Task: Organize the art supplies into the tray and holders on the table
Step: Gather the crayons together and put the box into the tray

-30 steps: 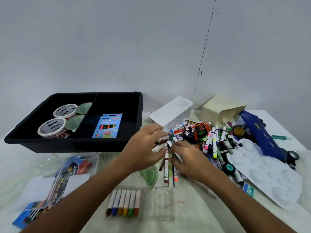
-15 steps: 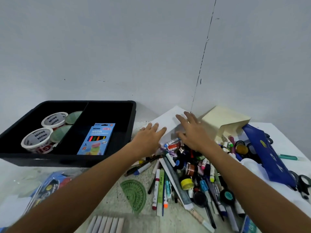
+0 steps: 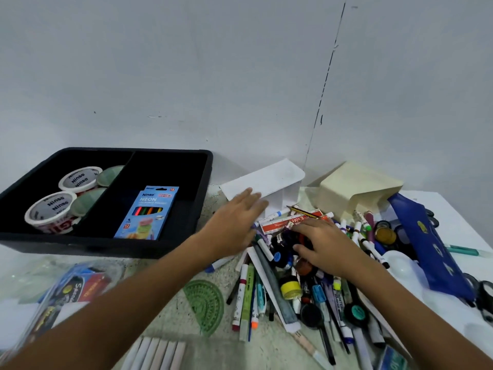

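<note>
Both hands [image 3: 234,222] [image 3: 324,244] over jumbled, colourful pens [image 3: 301,276].

The table [image 3: 165,313] carries a black tray [image 3: 170,247]. Right of the tray lie a tipped white holder [image 3: 269,180], a cream holder [image 3: 352,190], a pen heap [image 3: 306,284]; before it, a green protractor [image 3: 206,303].

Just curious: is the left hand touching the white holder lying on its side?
Touching. The head view shows the left hand with its straight fingers lying on the white holder, no gap between them.
</note>
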A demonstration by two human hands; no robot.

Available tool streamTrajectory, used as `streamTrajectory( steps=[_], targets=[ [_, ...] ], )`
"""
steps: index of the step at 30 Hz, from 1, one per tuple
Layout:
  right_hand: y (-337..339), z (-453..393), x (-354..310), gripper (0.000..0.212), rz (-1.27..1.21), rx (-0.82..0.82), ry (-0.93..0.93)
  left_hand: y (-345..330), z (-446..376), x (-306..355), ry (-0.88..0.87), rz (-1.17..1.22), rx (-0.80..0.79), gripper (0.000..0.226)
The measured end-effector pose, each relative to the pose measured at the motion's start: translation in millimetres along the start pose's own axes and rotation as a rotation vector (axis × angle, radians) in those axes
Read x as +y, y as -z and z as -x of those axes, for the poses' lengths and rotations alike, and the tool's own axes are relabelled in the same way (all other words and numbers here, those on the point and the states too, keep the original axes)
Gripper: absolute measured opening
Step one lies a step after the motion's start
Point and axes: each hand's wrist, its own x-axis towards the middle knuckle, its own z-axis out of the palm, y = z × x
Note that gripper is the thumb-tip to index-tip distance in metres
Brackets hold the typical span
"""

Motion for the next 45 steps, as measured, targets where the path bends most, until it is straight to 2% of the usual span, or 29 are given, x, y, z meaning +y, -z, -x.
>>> streamTrajectory(
  steps=[4, 7, 10, 14, 20, 22, 25, 28, 30, 33, 34, 36, 38, 42, 45],
  targets=[
    [10.2, -7.3, -12.2, 0.046, 0.077, 0.013, -0.020, -26.4, 59.1, 21.0, -0.079, 0.104, 0.025, 0.055],
    [8.9, -21.6, -31.6, 0.044, 0.018, 0.080, 0.072, -48.1, 91.1, 21.5, -0.133, 0.111, -0.038, 0.050],
    [4.4, -34.1, -48.5, 0.046, -0.064, -0.034, 0.148, -54.0, 102.0, 23.7, -0.148, 0.171, -0.030, 0.047],
    [-2.8, -43.0, -58.1, 0.059, 0.067, -0.238, 0.083, -50.2, 107.2, 31.9, -0.152, 0.190, -0.003, 0.045],
    [-11.4, -44.9, -64.0, 0.049, 0.078, -0.231, 0.019, -48.3, 113.3, 42.1, -0.217, 0.236, 0.050, 0.034],
    [-12.3, -43.9, -63.8, 0.041, -0.014, -0.200, 0.000, -49.4, 116.0, 42.9, -0.235, 0.221, 0.046, 0.033],
    [-10.6, -41.6, -60.2, 0.031, -0.387, -0.114, -0.086, -48.8, 117.0, 42.1, -0.245, 0.232, 0.041, 0.033],
    [-2.9, -36.6, -55.5, 0.030, -0.683, 0.095, -0.176, -43.1, 118.2, 39.5, -0.223, 0.329, 0.075, 0.033],
    [2.7, -30.4, -55.2, 0.031, -0.833, 0.229, -0.212, -37.4, 120.2, 38.7, -0.112, 0.424, 0.136, 0.030],
    [8.5, -14.6, -68.6, 0.029, -1.170, 0.338, -0.254, -25.8, 119.6, 39.3, 0.196, 0.671, 0.261, 0.017],
    [8.3, -7.7, -76.0, 0.027, -1.270, 0.337, -0.266, -21.3, 118.0, 39.7, 0.316, 0.803, 0.287, 0.010],
    [2.3, 6.6, -94.5, 0.026, -1.429, 0.303, -0.283, -12.3, 116.0, 42.0, 0.558, 1.157, 0.270, 0.012],
    [-6.4, 20.8, -116.6, 0.027, -1.545, 0.281, -0.285, -7.4, 116.4, 45.0, 0.697, 1.506, 0.288, 0.012],
    [-24.3, 34.1, -148.5, 0.030, -1.547, 0.284, -0.312, -1.6, 122.5, 47.4, 0.902, 1.832, 0.455, 0.010],
    [-28.2, 35.3, -151.2, 0.025, -1.467, 0.177, -0.272, 1.1, 127.5, 41.5, 1.021, 1.924, 0.475, 0.011]
  ],
)
